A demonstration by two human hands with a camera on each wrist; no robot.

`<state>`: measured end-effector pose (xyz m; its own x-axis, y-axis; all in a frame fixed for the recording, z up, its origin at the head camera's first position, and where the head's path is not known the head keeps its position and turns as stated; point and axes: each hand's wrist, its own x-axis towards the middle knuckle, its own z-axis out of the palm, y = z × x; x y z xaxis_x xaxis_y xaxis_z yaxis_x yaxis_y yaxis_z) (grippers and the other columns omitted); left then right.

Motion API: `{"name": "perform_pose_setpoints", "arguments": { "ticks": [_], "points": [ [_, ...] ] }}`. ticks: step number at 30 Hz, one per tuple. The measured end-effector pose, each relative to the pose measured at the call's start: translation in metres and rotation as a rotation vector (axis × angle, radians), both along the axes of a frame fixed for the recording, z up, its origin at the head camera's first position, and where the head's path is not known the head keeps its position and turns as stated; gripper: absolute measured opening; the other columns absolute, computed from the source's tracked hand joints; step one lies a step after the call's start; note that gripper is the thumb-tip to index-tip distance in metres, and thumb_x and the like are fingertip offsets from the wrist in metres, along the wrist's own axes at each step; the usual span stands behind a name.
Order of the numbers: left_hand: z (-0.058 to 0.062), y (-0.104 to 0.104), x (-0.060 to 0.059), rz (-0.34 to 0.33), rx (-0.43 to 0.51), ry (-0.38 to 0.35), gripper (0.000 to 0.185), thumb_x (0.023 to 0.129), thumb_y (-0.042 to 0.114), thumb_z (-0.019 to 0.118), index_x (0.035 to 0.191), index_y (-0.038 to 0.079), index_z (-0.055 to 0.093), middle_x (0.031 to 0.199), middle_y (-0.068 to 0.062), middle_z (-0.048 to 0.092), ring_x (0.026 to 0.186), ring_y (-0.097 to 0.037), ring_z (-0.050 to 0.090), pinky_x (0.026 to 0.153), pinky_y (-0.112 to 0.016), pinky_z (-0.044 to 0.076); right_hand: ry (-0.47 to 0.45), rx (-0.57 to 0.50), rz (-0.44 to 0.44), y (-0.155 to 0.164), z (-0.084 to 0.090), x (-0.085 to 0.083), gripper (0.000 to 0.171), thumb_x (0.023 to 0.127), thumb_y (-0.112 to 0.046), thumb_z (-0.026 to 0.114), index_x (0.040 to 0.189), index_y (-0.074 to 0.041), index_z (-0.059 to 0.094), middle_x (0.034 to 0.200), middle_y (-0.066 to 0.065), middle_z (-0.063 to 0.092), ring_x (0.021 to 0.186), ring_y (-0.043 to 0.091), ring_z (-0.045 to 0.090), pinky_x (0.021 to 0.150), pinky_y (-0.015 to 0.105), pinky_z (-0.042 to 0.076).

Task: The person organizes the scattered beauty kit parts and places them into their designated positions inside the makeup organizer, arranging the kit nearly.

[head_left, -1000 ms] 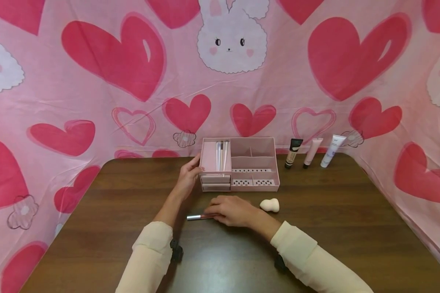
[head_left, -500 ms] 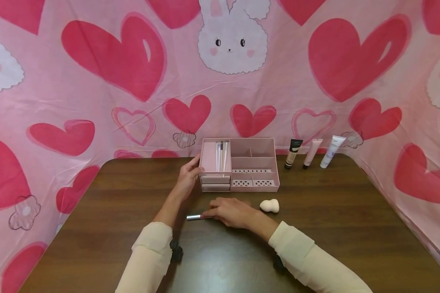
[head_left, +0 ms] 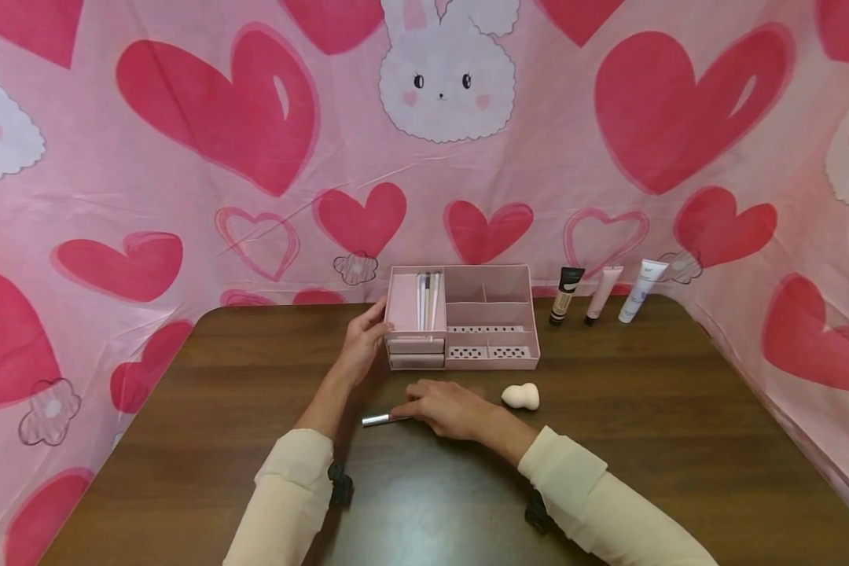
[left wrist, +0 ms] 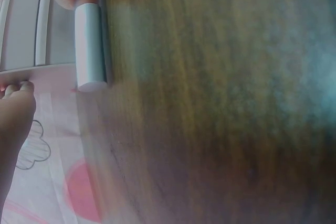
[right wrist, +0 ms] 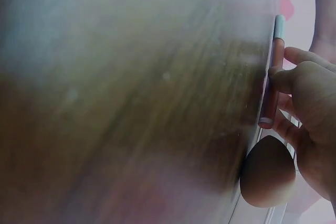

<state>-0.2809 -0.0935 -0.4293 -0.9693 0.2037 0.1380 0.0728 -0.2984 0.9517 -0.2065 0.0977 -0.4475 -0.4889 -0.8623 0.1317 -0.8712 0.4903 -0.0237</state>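
My right hand (head_left: 447, 409) pinches a lip gloss tube (right wrist: 270, 103) between thumb and fingers, low over the tabletop. The tube has a reddish-brown body and a silver cap (left wrist: 90, 45), which points left in the head view; the hand hides much of the body there. With thumb over the front corner and fingers along the left side, my left hand (head_left: 362, 346) grips the pink makeup organizer (head_left: 491, 365). Several slim makeup brushes (head_left: 428, 303) lie on the organizer's left top. Just right of my right hand lies a cream makeup sponge (head_left: 520, 397).
At the back right stand three squeeze tubes: a black-and-beige one (head_left: 566, 296), a pink one (head_left: 604, 295) and a white one (head_left: 641, 292). The organizer has open compartments on its right and drawers (head_left: 417, 362) at front left. A pink heart-print cloth hangs behind the brown table (head_left: 255, 369).
My right hand has shifted its fingers on the lip gloss, and the tube has turned slightly, its cap end dipping a little toward me. The left hand and organizer stay in place.
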Motion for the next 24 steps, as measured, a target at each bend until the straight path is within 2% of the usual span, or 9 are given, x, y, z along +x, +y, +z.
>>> {"name": "perform_pose_setpoints", "arguments": {
  "ticks": [9,13,19,24],
  "points": [
    [-0.002,-0.001,-0.001,-0.008,0.0,0.02,0.067,0.093,-0.011,0.043,0.157,-0.009,0.023,0.167,-0.023,0.024,0.112,0.003,0.052,0.096,-0.009,0.046,0.074,-0.015,-0.013,0.006,0.004,0.001,0.051,0.09,-0.001,0.068,0.131,-0.033,0.069,0.103,-0.004,0.064,0.095,0.011,0.061,0.073,0.023,0.054],
    [-0.002,-0.002,-0.001,-0.006,-0.002,0.026,0.067,0.093,-0.011,0.043,0.156,-0.01,0.023,0.166,-0.025,0.025,0.11,0.002,0.054,0.094,-0.009,0.047,0.056,-0.034,-0.029,0.011,0.008,0.002,0.055,0.089,0.002,0.068,0.132,-0.032,0.069,0.108,-0.004,0.066,0.099,0.012,0.061,0.078,0.024,0.055],
    [-0.002,-0.002,-0.002,0.002,-0.006,0.01,0.066,0.093,-0.011,0.043,0.157,-0.009,0.023,0.166,-0.023,0.025,0.114,0.0,0.053,0.095,-0.009,0.046,0.005,-0.076,-0.057,0.019,0.014,0.002,0.05,0.091,0.0,0.07,0.132,-0.029,0.07,0.11,-0.003,0.068,0.101,0.013,0.061,0.086,0.026,0.056],
    [0.0,0.0,-0.001,-0.001,-0.006,0.001,0.067,0.093,-0.011,0.043,0.157,-0.009,0.023,0.167,-0.022,0.024,0.124,-0.006,0.048,0.096,-0.008,0.046,0.032,-0.125,-0.062,0.027,0.017,0.001,0.049,0.089,0.001,0.072,0.129,-0.029,0.071,0.109,-0.004,0.069,0.102,0.013,0.063,0.088,0.028,0.057]
  ]
}}
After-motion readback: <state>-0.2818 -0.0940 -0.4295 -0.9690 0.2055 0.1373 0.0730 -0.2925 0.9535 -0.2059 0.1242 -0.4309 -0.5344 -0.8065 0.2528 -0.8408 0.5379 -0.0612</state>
